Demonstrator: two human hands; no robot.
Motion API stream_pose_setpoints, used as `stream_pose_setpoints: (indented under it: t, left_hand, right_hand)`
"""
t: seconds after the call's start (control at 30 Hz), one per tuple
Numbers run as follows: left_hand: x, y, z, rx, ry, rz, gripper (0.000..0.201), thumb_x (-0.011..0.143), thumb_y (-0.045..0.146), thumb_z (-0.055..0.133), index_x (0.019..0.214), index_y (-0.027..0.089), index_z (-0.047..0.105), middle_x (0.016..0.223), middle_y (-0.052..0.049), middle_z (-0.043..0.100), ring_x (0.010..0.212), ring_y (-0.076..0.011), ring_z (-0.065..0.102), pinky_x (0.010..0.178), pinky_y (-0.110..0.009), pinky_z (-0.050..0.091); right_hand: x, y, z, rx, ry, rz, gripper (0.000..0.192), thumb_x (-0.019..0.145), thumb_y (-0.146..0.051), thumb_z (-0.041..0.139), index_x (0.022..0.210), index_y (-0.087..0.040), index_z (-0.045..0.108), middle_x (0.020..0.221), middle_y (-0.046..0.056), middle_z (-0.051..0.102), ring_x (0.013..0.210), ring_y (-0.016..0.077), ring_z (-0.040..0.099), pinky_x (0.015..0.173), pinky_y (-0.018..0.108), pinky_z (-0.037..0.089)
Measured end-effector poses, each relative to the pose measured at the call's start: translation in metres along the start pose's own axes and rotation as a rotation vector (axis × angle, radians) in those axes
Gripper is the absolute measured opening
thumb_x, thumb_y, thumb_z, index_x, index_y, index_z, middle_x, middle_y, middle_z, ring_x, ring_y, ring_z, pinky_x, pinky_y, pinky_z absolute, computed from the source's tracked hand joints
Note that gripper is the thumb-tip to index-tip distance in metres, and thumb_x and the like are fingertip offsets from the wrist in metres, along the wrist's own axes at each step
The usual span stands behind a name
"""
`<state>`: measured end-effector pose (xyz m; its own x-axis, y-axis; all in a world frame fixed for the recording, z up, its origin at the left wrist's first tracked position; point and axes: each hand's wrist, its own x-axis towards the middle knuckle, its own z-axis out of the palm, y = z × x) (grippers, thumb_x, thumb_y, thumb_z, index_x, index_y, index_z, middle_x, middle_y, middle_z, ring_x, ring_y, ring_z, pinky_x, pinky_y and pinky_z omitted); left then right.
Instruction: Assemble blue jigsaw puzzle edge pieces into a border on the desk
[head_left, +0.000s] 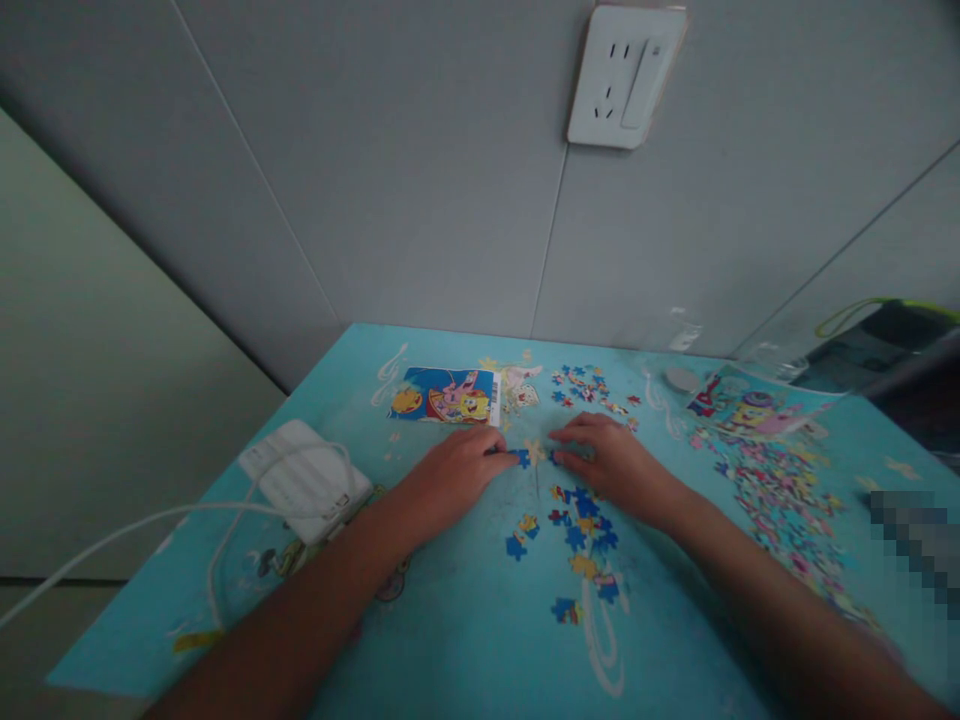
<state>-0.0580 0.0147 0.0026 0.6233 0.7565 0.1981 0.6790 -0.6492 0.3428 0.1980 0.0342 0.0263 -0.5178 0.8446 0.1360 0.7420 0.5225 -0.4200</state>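
Observation:
Both my hands rest on a turquoise cartoon-printed table [465,630]. My left hand [454,475] pinches a small blue puzzle piece [520,457] at its fingertips. My right hand [611,462] meets it from the right, fingertips on a neighbouring piece [555,457]. A pale piece [535,450] lies between the two hands. Several loose blue and yellow pieces [581,525] lie just in front of my hands.
A cartoon reference card [444,395] lies beyond my left hand. A white power adapter [304,480] with its cable sits at the left. A large pile of pieces [776,495] spreads at the right, a smaller cluster [589,385] at the back. A wall socket [624,75] is above.

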Motion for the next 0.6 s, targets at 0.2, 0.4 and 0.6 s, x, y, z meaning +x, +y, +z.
stream_pose_setpoints:
  t: [0.2, 0.4, 0.6]
  left_hand:
    - [0.001, 0.001, -0.005, 0.064, -0.045, 0.029, 0.025, 0.101, 0.02, 0.043, 0.111, 0.021, 0.067, 0.105, -0.006, 0.062, 0.101, -0.0203, 0.056, 0.09, -0.036, 0.046]
    - [-0.001, -0.002, -0.005, -0.029, 0.023, 0.004, 0.016, 0.099, 0.02, 0.048, 0.101, 0.017, 0.064, 0.104, -0.006, 0.059, 0.101, -0.0193, 0.057, 0.093, -0.036, 0.048]
    - [-0.002, -0.011, 0.003, -0.081, 0.073, -0.012, 0.017, 0.098, 0.023, 0.053, 0.11, 0.021, 0.065, 0.108, -0.005, 0.06, 0.106, -0.0204, 0.056, 0.097, -0.04, 0.049]
  right_hand:
    - [-0.006, -0.001, 0.004, 0.006, -0.011, 0.042, 0.016, 0.089, -0.024, 0.065, 0.101, -0.024, 0.076, 0.1, 0.007, 0.07, 0.098, 0.0235, 0.064, 0.09, 0.036, 0.048]
    - [-0.004, -0.007, 0.009, 0.104, 0.032, 0.029, 0.008, 0.088, -0.021, 0.067, 0.095, -0.022, 0.072, 0.093, 0.005, 0.07, 0.09, 0.0213, 0.063, 0.084, 0.034, 0.047]
    - [-0.004, -0.014, 0.018, 0.155, 0.056, -0.01, 0.008, 0.089, -0.021, 0.067, 0.095, -0.022, 0.072, 0.092, 0.004, 0.07, 0.088, 0.0195, 0.063, 0.082, 0.033, 0.047]
